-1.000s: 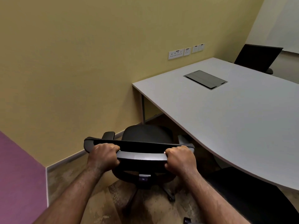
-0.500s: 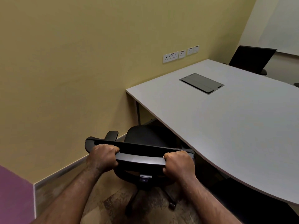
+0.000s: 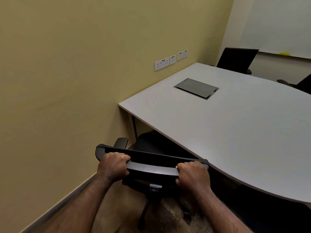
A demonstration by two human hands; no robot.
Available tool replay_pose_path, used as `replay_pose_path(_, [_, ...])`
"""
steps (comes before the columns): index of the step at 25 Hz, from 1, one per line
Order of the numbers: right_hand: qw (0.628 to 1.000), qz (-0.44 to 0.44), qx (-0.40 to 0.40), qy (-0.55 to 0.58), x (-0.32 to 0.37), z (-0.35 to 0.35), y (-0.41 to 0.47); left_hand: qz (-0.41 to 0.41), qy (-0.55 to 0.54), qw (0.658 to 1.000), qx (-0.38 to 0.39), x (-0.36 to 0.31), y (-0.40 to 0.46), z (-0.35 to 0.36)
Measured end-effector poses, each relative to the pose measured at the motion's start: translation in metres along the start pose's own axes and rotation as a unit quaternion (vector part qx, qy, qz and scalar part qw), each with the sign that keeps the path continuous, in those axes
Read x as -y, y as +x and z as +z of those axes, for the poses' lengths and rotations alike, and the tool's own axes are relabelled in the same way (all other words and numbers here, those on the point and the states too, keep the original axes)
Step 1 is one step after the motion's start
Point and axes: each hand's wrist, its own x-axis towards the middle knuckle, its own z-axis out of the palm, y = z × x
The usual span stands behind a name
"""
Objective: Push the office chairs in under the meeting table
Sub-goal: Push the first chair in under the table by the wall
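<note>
You have the black office chair (image 3: 152, 161) by the top of its backrest, directly in front of you and low in the view. Your left hand (image 3: 113, 166) grips the grey top bar near its left end, fingers curled over the front edge. Your right hand (image 3: 192, 176) grips the same bar near its right end, knuckles up and fingers wrapped round it. The chair's seat (image 3: 151, 142) sits partly beneath the near edge of the tabletop (image 3: 235, 132), with the right end of the backrest close against the curved rim. One armrest (image 3: 121, 142) shows on the left, clear of the table and near the yellow wall (image 3: 75, 73). The chair's base and castors (image 3: 186, 212) stand on the patterned carpet (image 3: 168, 217) between your forearms.

A grey cable hatch (image 3: 196, 88) lies flush in the tabletop towards the wall side. White power sockets (image 3: 162, 63) run in a row on the wall above the table's far corner. Another black chair (image 3: 236, 60) stands at the far end of the table, and part of a further one (image 3: 301, 84) shows at the right edge.
</note>
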Motion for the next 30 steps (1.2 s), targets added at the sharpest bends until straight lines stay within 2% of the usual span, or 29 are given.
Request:
replay_pose_path(8, [0.999, 0.051, -0.007, -0.01, 0.02, 0.003, 0.043, 0.048, -0.01, 0.999, -0.005, 0.042, 0.056, 0.012])
replay_pose_path(23, [0.997, 0.078, -0.018, 0.003, 0.036, 0.009, 0.105, 0.096, -0.006, 0.995, -0.022, 0.086, 0.133, 0.022])
replay_pose_path(30, [0.994, 0.108, -0.02, -0.004, 0.07, 0.013, 0.124, 0.141, -0.011, 0.99, -0.026, 0.124, 0.158, 0.026])
